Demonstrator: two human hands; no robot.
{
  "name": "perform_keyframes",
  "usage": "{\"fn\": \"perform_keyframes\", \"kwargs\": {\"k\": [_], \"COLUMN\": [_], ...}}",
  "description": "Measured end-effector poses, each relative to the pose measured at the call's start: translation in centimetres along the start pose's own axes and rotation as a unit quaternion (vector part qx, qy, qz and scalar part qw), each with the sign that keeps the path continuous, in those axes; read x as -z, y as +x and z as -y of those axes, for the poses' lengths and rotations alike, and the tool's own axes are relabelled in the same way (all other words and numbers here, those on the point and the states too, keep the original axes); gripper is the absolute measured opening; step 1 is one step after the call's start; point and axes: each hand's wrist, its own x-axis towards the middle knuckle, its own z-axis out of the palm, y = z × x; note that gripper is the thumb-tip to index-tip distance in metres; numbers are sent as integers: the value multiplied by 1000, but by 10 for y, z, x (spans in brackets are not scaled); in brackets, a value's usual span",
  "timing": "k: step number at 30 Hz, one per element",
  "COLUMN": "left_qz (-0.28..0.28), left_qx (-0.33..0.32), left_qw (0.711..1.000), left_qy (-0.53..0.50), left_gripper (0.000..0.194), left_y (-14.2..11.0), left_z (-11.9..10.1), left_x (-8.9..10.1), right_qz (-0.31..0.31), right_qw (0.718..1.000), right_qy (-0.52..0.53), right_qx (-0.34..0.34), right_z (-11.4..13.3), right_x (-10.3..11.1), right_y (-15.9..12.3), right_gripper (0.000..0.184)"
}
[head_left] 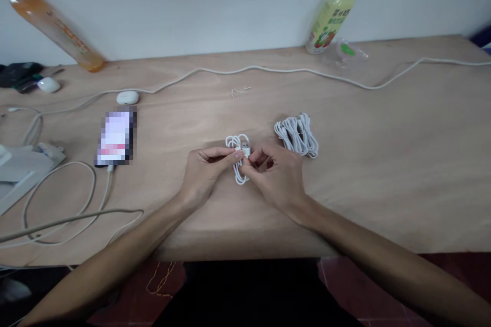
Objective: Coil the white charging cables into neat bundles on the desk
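Note:
A coiled white USB cable (241, 179) is held above the middle of the table, with its metal plug showing at the top of the coil. My left hand (205, 171) pinches the coil from the left, thumb on top. From the right, my right hand (276, 176) closes its thumb and index finger on the cable close to the plug. Whatever lies between those fingertips is too small to make out. Just beyond my right hand lie several bundled white cables (297, 135), side by side.
A phone (115, 138) plugged into a charging cord and a white earbud case (127, 97) lie at left. One long white cord (253, 67) crosses the back. An orange drink bottle (57, 30) and a yellow-green bottle (332, 18) stand against the wall. Short white wire pieces (240, 91) lie mid-table.

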Motion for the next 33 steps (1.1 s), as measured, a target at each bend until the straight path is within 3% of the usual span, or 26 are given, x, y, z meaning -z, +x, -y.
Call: {"fn": "perform_keyframes", "kwargs": {"k": [33], "left_qz": [15], "left_qx": [3], "left_qw": [1000], "left_qy": [-21], "left_gripper": [20], "left_y": [1], "left_z": [0], "left_x": [1], "right_qz": [12], "right_qw": [1000], "right_qy": [19], "right_qx": [-3], "right_z": [1], "right_x": [1], "right_y": [2], "right_gripper": [22]}}
